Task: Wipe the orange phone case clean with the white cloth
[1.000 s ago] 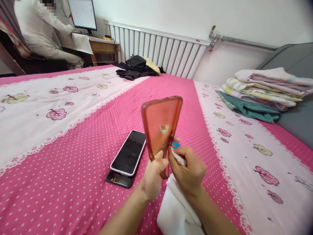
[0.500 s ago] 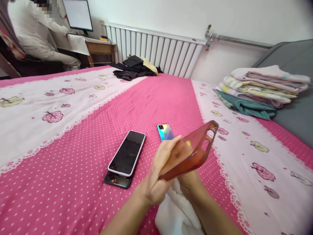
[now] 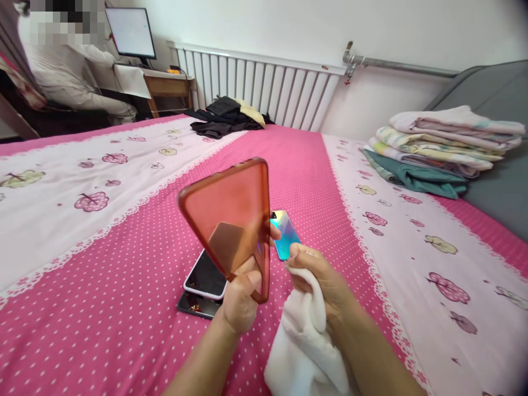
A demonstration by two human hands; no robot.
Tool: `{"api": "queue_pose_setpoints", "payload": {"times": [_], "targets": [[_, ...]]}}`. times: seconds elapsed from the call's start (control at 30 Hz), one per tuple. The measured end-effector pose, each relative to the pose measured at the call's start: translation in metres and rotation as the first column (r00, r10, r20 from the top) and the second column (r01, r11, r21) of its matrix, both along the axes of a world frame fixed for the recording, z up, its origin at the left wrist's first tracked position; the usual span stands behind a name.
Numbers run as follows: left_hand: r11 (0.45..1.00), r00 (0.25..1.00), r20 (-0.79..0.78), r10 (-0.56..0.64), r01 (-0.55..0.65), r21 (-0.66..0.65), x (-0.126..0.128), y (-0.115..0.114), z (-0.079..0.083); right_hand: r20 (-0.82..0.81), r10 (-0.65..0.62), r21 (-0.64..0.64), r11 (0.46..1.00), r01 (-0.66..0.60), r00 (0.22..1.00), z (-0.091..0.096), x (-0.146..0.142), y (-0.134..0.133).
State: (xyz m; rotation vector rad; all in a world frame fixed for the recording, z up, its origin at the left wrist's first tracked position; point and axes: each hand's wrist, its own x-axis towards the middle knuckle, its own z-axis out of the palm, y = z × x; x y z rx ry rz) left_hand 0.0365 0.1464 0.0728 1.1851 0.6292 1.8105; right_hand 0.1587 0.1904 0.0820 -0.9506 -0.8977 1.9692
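My left hand (image 3: 241,297) grips the lower end of a translucent orange-red phone case (image 3: 229,217) and holds it upright above the bed, its inner side facing me. My right hand (image 3: 319,278) is closed on a white cloth (image 3: 303,344) that hangs down to the bedspread, just right of the case. Behind the case lies a phone with a black screen (image 3: 205,276), stacked on a second dark phone (image 3: 198,303). A small phone with an iridescent blue back (image 3: 284,234) lies just beyond my right hand.
The bed has a pink dotted bedspread (image 3: 136,308) with white floral panels at both sides. Folded blankets (image 3: 441,151) are piled at the right against a grey headboard. Dark clothes (image 3: 225,115) lie at the far edge by a white radiator. A person sits at a desk with a monitor, far left.
The case was tipped flat to the right half a second ago; my left hand has swung it back upright and leftward. My right hand with the cloth has come out from under it.
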Motion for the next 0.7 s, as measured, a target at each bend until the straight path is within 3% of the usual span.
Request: {"api": "queue_pose_setpoints", "payload": {"times": [0.2,0.43,0.57,0.7], "targets": [[0.999,0.999,0.048,-0.01,0.008,0.041,0.001,0.001,0.007,0.019,-0.014,0.022,1.0,0.014,1.0,0.007,-0.003,-0.003],[0.998,0.998,0.021,-0.059,0.059,-0.017,0.001,0.003,-0.004,-0.093,-0.029,0.041,0.999,0.033,0.995,0.008,-0.001,-0.006],[0.987,0.998,0.035,-0.061,0.065,-0.145,0.002,0.009,-0.016,0.02,-0.069,0.228,0.972,0.063,0.997,0.006,0.002,-0.006],[0.967,0.999,0.036,-0.028,0.036,-0.253,0.003,0.015,-0.021,0.25,-0.138,0.462,0.887,0.007,0.958,0.003,0.002,-0.004]]}}
